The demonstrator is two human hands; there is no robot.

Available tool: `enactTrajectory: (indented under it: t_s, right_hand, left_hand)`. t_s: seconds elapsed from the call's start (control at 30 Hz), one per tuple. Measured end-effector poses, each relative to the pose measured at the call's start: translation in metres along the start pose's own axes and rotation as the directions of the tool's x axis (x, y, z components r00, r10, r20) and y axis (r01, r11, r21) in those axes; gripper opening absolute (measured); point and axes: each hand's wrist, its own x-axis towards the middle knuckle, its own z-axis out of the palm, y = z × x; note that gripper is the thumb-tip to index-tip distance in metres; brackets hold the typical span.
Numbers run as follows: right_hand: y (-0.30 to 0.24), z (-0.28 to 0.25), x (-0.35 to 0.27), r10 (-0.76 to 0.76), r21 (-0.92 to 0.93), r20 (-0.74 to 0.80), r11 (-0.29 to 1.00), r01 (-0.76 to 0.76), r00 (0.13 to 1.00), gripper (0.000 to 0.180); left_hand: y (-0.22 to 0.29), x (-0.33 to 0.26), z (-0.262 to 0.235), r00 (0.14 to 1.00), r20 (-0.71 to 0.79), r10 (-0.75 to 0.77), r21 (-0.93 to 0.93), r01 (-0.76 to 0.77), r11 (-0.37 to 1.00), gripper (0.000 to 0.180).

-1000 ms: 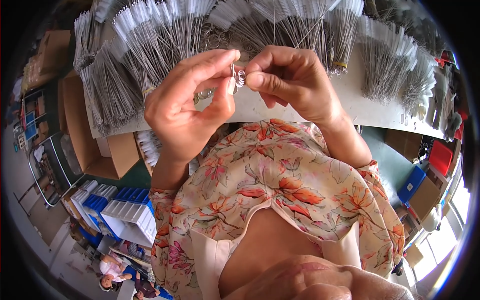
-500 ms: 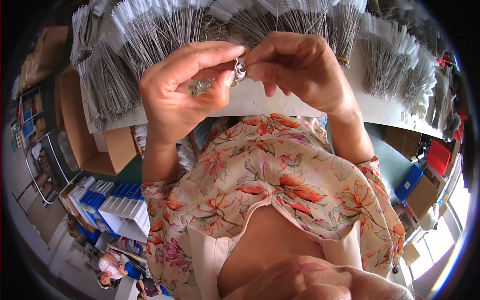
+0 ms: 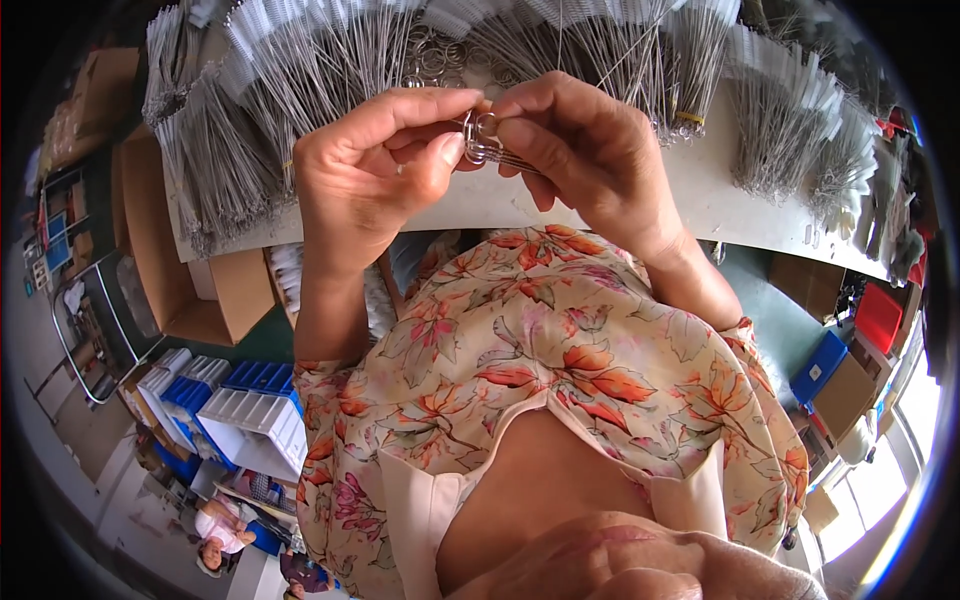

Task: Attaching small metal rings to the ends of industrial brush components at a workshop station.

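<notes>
Both hands meet over the near part of the table. My left hand is closed, thumb and index finger pinching a shiny metal split ring at its edge. My right hand is closed on several thin wire brush handles, whose looped ends touch the split ring. How many loops sit on the ring cannot be made out. Most of the wires' length is hidden behind the right fingers. Beyond the hands lie bundles of wire-handled brushes with white bristles, and a pile of loose split rings.
More brush bundles lie along the right of the white table. An open cardboard box stands below its left edge. Blue and white plastic bins are at lower left, where other people sit. Red and blue bins stand right.
My right hand has shifted slightly, and wire handles now show between the hands at the ring. The rings seen in my left palm earlier are out of sight.
</notes>
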Motion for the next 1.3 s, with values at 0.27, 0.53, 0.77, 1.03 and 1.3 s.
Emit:
enactTrajectory:
  t_s: [0.27, 0.53, 0.77, 1.03, 1.3]
  right_hand:
    - [0.004, 0.001, 0.006, -0.341, -0.374, 0.051, 0.865, 0.335, 0.938, 0.013]
    - [0.064, 0.014, -0.001, -0.294, -0.569, 0.071, 0.773, 0.281, 0.953, 0.027]
    - [0.115, 0.012, 0.000, -0.327, -0.778, 0.359, 0.412, 0.474, 0.874, 0.030]
    - [0.122, 0.012, 0.009, -0.382, -0.702, 0.395, 0.461, 0.543, 0.835, 0.021]
    - [0.059, -0.042, -0.018, -0.371, -0.604, 0.047, 0.729, 0.322, 0.928, 0.011]
  left_hand:
    - [0.002, 0.005, -0.008, 0.991, 0.070, -0.111, 0.040, 0.109, 0.993, 0.022]
    - [-0.045, -0.013, -0.036, 0.948, 0.172, -0.267, 0.222, 0.226, 0.948, 0.026]
    - [-0.010, -0.014, -0.148, 0.846, -0.532, 0.040, 0.575, 0.326, 0.750, 0.016]
    - [-0.066, 0.002, -0.212, 0.789, -0.611, 0.066, 0.758, 0.558, 0.337, 0.025]
    - [-0.090, -0.011, -0.246, 0.836, -0.510, 0.204, 0.858, 0.478, 0.187, 0.022]
